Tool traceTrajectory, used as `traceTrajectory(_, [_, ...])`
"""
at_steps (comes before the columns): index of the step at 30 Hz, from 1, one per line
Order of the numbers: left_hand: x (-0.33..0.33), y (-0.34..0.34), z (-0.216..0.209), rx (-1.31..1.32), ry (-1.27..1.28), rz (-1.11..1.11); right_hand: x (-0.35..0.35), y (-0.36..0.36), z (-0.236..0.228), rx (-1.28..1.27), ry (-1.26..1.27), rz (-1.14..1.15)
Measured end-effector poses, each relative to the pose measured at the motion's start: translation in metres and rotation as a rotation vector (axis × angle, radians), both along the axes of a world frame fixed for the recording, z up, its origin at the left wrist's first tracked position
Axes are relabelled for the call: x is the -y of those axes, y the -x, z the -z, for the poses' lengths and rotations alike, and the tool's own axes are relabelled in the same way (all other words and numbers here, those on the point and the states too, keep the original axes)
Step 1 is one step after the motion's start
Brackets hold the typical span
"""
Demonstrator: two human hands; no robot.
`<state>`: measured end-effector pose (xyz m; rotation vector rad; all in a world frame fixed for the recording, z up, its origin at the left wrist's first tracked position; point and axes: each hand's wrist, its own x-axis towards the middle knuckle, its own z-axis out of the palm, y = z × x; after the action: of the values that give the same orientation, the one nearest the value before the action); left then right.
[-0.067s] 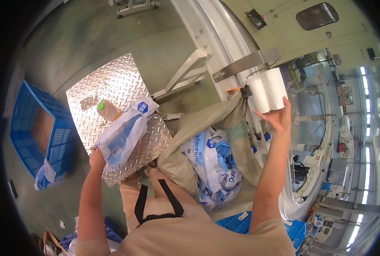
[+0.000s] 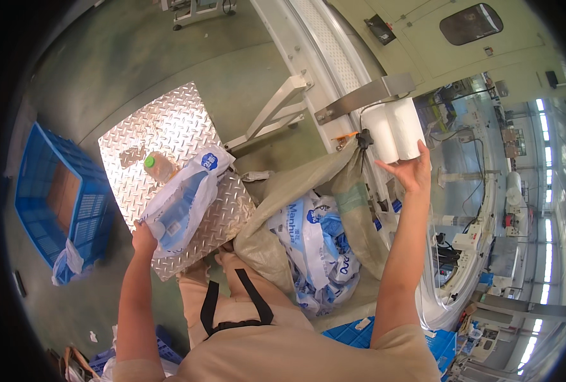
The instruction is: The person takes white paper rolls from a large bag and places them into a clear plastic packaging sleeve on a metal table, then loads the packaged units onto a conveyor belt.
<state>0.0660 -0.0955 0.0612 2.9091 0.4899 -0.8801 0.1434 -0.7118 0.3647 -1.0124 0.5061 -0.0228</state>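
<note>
1. While the right grip point(image 2: 413, 169) spreads its thumb and fingers wide around their lower ends, two white rolls point(image 2: 394, 130) stand side by side above the palm, tilted slightly.
2. The thumb sits by the left roll's bottom; the fingers reach up the right roll's outer side, partly hidden.
3. Closed on the near left end of a white-and-blue plastic packaging bag point(image 2: 181, 197), the left grip point(image 2: 144, 239) is at the edge of a diamond-plate counter point(image 2: 168, 114).
4. That bag lies slantwise across the plate, just beside a green-capped bottle point(image 2: 160, 167).
5. A metal bracket point(image 2: 365, 95) borders the rolls' upper ends; whether they touch, I cannot tell.
6. Floor point(image 2: 244, 51) shows between the counter's far edge and the white machine frame point(image 2: 305, 51), and between its left edge and a blue crate point(image 2: 92, 204).
7. Below the rolls, an open sack point(image 2: 276, 204) holds crumpled printed bags point(image 2: 321, 248).
8. Blue lettering and a rounded blue emblem mark these; a matching emblem is on the held bag's far end.
</note>
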Motion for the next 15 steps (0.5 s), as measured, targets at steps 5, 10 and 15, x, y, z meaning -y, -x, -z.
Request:
traceTrajectory(5, [-0.017, -0.005, -0.014, 0.100, 0.208, 0.011, 0.024, 0.005, 0.013, 0.090, -0.073, 0.288])
traceTrajectory(10, [-0.063, 0.004, -0.009, 0.182, 0.640, -0.009, 0.042, 0.034, 0.033, -0.063, 0.094, 0.316])
traceTrajectory(15, [-0.037, -0.006, -0.100, 0.117, 1.309, -0.592, 0.029, 0.024, 0.040, -0.286, 0.335, 0.166])
